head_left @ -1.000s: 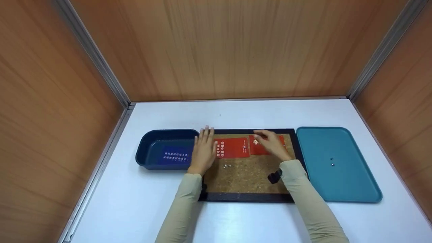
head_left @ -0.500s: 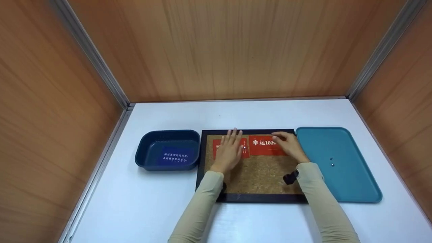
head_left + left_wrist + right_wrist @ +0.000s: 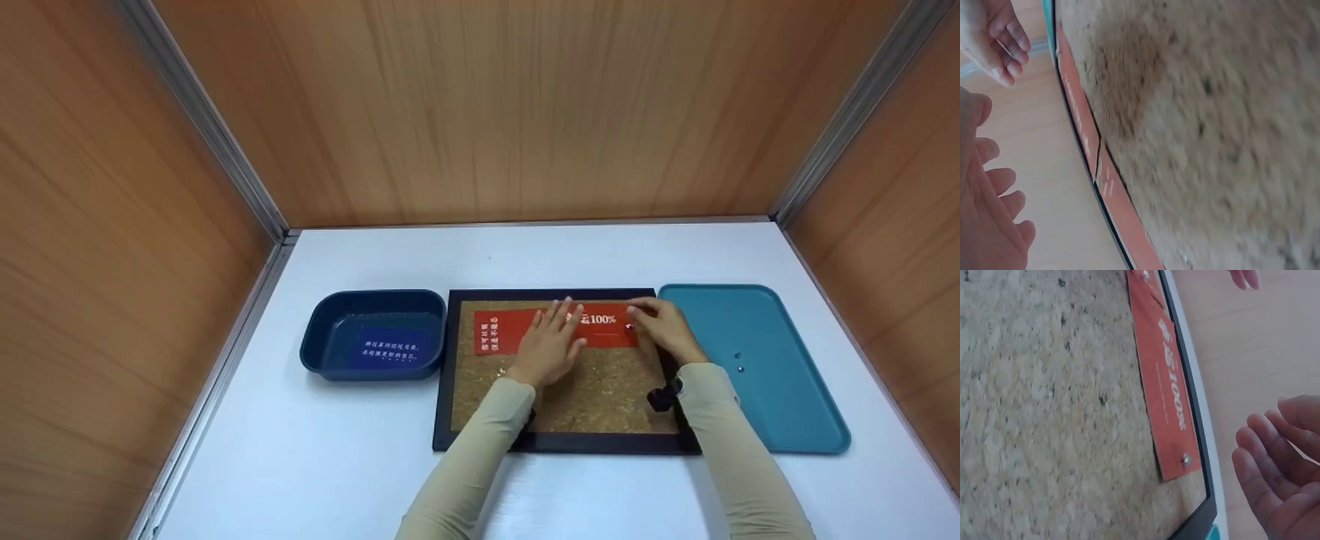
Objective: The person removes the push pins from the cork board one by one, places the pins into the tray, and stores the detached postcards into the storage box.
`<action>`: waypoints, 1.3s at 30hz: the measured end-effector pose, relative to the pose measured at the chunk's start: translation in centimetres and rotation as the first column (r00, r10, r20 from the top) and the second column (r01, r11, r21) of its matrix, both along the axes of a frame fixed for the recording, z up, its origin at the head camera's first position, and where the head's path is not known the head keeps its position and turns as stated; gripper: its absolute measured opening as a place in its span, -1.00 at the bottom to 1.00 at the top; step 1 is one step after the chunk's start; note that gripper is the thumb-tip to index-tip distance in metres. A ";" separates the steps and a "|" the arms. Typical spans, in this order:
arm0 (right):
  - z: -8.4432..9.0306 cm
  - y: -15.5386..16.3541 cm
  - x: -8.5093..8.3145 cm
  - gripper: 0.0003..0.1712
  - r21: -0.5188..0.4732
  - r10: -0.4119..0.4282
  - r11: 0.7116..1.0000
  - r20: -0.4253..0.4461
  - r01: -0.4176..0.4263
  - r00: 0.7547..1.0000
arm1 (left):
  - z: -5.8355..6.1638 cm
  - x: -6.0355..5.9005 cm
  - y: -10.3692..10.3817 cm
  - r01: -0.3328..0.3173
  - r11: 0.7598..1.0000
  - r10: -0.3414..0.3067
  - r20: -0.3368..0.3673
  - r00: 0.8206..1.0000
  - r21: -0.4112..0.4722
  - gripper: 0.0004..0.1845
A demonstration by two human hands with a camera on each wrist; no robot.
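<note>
A black-framed cork board [image 3: 592, 394] lies in the middle of the white table. Two red cards lie side by side along its far edge: the left card [image 3: 501, 335] and the right card [image 3: 606, 321] printed "100%". My left hand [image 3: 553, 345] lies with straight fingers over the place where the two cards meet. My right hand [image 3: 664, 328] is at the right card's right end, fingers relaxed and holding nothing. In the right wrist view, a silver pin [image 3: 1185, 459] sits in that card's [image 3: 1165, 394] corner, close to my right hand [image 3: 1275, 467]. In the left wrist view my left hand [image 3: 988, 216] is open.
A dark blue tub [image 3: 322, 330] with a blue card [image 3: 390, 349] inside stands left of the board. A teal tray [image 3: 787, 390] on the right holds two small pins [image 3: 739, 361]. Loose pins [image 3: 499, 370] lie on the cork by my left wrist. Wooden walls enclose the table.
My left hand moved right from the board's left edge to the joint between the cards. My right hand slid right, uncovering the "100%" card.
</note>
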State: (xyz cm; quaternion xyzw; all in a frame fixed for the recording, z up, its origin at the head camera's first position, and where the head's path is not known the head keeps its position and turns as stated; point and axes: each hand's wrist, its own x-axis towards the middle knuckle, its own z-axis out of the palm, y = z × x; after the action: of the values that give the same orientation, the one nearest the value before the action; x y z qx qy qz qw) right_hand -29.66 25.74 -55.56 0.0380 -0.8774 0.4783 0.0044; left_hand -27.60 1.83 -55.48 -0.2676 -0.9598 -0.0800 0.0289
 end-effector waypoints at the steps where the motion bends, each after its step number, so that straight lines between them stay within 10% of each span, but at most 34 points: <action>1: -0.1 0.1 0.0 -0.54 0.000 -0.004 1.000 0.009 0.004 1.000 | -0.1 0.0 0.3 0.005 1.000 -0.005 0.002 1.000 -0.013 -0.38; 39: -2.7 1.3 -1.1 -0.68 0.089 -0.036 0.996 0.134 0.024 0.990 | -1.8 0.0 4.7 -0.045 0.997 0.060 0.276 0.959 -0.060 -0.46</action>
State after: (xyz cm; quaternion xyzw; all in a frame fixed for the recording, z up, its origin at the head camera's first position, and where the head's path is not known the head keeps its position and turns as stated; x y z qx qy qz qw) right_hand -30.76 27.08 -58.22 -0.0077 -0.8962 0.4407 -0.0495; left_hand -27.63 6.52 -57.26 -0.2290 -0.9628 -0.0906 -0.1110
